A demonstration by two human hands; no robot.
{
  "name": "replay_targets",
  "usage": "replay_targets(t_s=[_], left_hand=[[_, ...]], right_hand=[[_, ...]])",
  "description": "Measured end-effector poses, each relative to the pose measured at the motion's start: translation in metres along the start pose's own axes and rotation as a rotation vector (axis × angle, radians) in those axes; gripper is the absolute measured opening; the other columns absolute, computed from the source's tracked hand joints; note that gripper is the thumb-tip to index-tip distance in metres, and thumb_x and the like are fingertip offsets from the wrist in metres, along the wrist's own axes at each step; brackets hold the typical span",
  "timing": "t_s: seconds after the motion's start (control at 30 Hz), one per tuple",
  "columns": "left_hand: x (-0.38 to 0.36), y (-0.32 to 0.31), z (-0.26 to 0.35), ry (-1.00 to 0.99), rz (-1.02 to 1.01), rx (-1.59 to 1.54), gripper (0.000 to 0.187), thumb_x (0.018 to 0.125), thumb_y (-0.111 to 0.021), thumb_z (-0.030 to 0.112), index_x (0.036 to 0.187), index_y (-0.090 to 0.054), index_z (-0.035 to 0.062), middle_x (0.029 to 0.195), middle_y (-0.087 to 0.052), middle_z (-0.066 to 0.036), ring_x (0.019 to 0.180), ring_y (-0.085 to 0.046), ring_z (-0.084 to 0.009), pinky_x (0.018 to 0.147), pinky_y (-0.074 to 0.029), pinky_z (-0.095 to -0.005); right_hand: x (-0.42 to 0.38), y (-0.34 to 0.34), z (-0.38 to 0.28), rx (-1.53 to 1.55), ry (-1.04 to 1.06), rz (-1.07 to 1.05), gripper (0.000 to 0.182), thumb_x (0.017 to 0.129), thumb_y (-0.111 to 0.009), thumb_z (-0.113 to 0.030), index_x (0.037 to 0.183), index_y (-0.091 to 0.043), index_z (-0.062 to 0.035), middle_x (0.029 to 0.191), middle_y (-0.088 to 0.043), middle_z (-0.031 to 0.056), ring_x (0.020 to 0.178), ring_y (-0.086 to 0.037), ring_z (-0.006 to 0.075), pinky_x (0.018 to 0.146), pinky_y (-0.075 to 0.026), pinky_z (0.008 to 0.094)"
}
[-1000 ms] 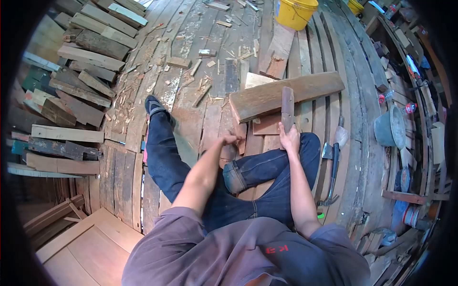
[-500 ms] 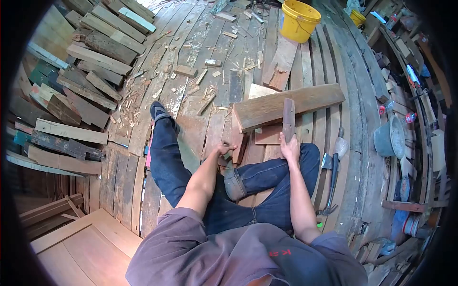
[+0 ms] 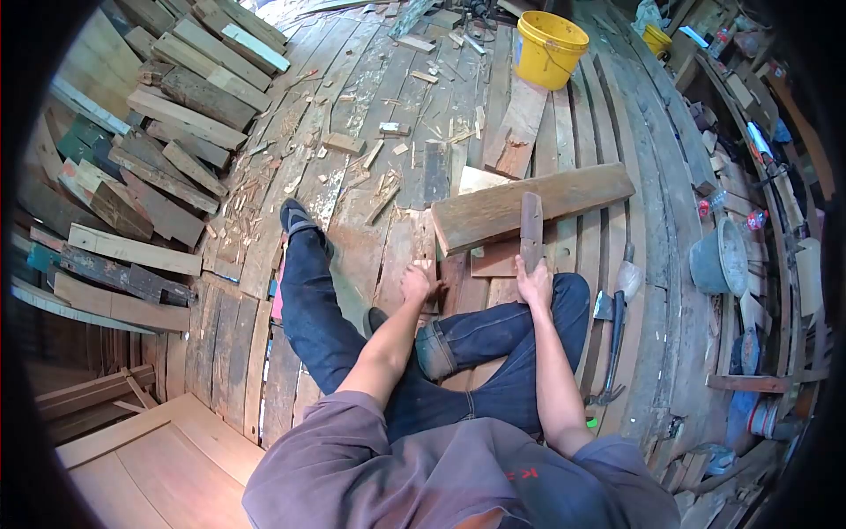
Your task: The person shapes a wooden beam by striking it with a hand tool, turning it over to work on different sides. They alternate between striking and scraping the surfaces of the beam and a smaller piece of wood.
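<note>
A thick brown plank [image 3: 538,204] lies slanted across other boards in front of me. My right hand [image 3: 533,284] is wrapped around the lower end of a dark wooden strip [image 3: 531,227], whose far part overlaps the plank. Left of it, my left hand [image 3: 419,283] is closed at the near end of a narrow reddish wood piece [image 3: 428,245] by the plank's left end. Its fingertips are partly hidden. A reddish-brown board [image 3: 495,262] lies beneath the plank, between my hands.
My legs, in jeans [image 3: 313,300], are spread on the plank floor. An axe-like tool [image 3: 617,322] lies right of my knee. A yellow bucket [image 3: 551,51] stands ahead, a grey bucket [image 3: 718,256] at right. Stacked boards [image 3: 189,115] line the left; wood chips litter the floor.
My left hand has turned and shifted slightly, with its back now more toward the camera. The strip in my right hand has moved slightly toward me; the view has shifted a little.
</note>
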State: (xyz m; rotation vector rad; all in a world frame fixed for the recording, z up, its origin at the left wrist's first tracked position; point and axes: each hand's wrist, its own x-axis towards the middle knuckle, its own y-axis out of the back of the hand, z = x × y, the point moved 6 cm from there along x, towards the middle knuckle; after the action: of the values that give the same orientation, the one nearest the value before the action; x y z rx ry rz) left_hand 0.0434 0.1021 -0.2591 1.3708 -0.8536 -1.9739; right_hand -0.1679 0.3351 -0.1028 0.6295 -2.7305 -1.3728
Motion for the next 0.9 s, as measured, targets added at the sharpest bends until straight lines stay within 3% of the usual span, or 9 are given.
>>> replay_targets(t_s=[0.13, 0.27, 0.37, 0.4, 0.63, 0.67, 0.77, 0.9], left_hand=[[0.004, -0.007, -0.009, 0.034, 0.056, -0.128, 0.109, 0.072, -0.083, 0.044, 0.149, -0.023, -0.0025, 0.144, -0.042, -0.023, 0.129, -0.049, -0.0383, 0.106, -0.045, -0.0472], [0.012, 0.006, -0.032, 0.023, 0.19, -0.123, 0.107, 0.072, -0.081, 0.047, 0.149, -0.026, -0.0024, 0.146, -0.041, -0.021, 0.13, -0.048, -0.0394, 0.107, -0.043, -0.0489], [0.015, 0.033, -0.039, 0.084, 0.254, -0.171, 0.108, 0.072, -0.081, 0.049, 0.149, -0.026, -0.002, 0.146, -0.041, -0.02, 0.129, -0.049, -0.0393, 0.107, -0.043, -0.0491], [0.022, 0.039, -0.041, 0.102, 0.358, -0.189, 0.106, 0.072, -0.081, 0.047, 0.149, -0.027, -0.0014, 0.145, -0.043, -0.019, 0.128, -0.05, -0.0393, 0.106, -0.043, -0.0494], [0.063, 0.125, -0.019, 0.056, 0.376, -0.256, 0.102, 0.07, -0.085, 0.04, 0.147, -0.031, 0.0008, 0.141, -0.047, -0.02, 0.127, -0.05, -0.0407, 0.105, -0.043, -0.0501], [0.059, 0.138, -0.009, 0.145, 0.397, -0.135, 0.098, 0.07, -0.083, 0.047, 0.143, -0.036, 0.0006, 0.139, -0.048, -0.022, 0.127, -0.05, -0.0418, 0.105, -0.042, -0.0509], [0.091, 0.168, 0.004, 0.107, 0.431, -0.186, 0.09, 0.076, -0.075, 0.055, 0.14, -0.041, 0.0013, 0.139, -0.048, -0.024, 0.127, -0.049, -0.0424, 0.106, -0.04, -0.0511], [0.151, 0.193, 0.014, -0.015, 0.516, -0.222, 0.074, 0.085, -0.062, 0.055, 0.136, -0.047, 0.0025, 0.138, -0.049, -0.024, 0.126, -0.05, -0.0426, 0.106, -0.04, -0.0512]], right_hand=[[0.002, -0.001, 0.004, 0.004, 0.0, -0.005, 0.078, 0.089, -0.058, -0.057, 0.122, -0.053, 0.0128, 0.104, -0.062, 0.0401, 0.101, -0.063, 0.0515, 0.089, -0.051, 0.0539], [0.001, 0.0, 0.001, -0.01, -0.007, 0.001, 0.077, 0.088, -0.06, -0.056, 0.121, -0.052, 0.0128, 0.101, -0.064, 0.0393, 0.098, -0.063, 0.0518, 0.087, -0.051, 0.0545], [-0.001, -0.001, 0.0, -0.004, -0.001, 0.001, 0.077, 0.088, -0.06, -0.056, 0.12, -0.052, 0.0129, 0.099, -0.064, 0.0394, 0.097, -0.063, 0.0518, 0.086, -0.052, 0.0548], [-0.001, 0.0, -0.001, 0.005, 0.003, -0.001, 0.076, 0.088, -0.06, -0.056, 0.12, -0.052, 0.013, 0.099, -0.064, 0.0395, 0.097, -0.063, 0.0518, 0.085, -0.052, 0.0548], [0.001, -0.003, 0.001, -0.014, 0.025, 0.022, 0.075, 0.089, -0.06, -0.055, 0.117, -0.052, 0.0138, 0.097, -0.063, 0.0404, 0.097, -0.063, 0.0526, 0.084, -0.052, 0.055], [0.002, -0.004, 0.002, -0.011, 0.027, 0.026, 0.075, 0.089, -0.06, -0.055, 0.117, -0.053, 0.0137, 0.097, -0.063, 0.0405, 0.097, -0.063, 0.0527, 0.084, -0.052, 0.0549], [0.001, -0.005, 0.002, -0.01, 0.02, 0.025, 0.075, 0.089, -0.06, -0.055, 0.117, -0.053, 0.0135, 0.098, -0.063, 0.0406, 0.097, -0.063, 0.0529, 0.085, -0.052, 0.0547], [0.0, -0.001, -0.003, -0.009, -0.011, -0.006, 0.071, 0.09, -0.061, -0.053, 0.118, -0.054, 0.0111, 0.099, -0.064, 0.0386, 0.098, -0.063, 0.052, 0.085, -0.051, 0.054]])
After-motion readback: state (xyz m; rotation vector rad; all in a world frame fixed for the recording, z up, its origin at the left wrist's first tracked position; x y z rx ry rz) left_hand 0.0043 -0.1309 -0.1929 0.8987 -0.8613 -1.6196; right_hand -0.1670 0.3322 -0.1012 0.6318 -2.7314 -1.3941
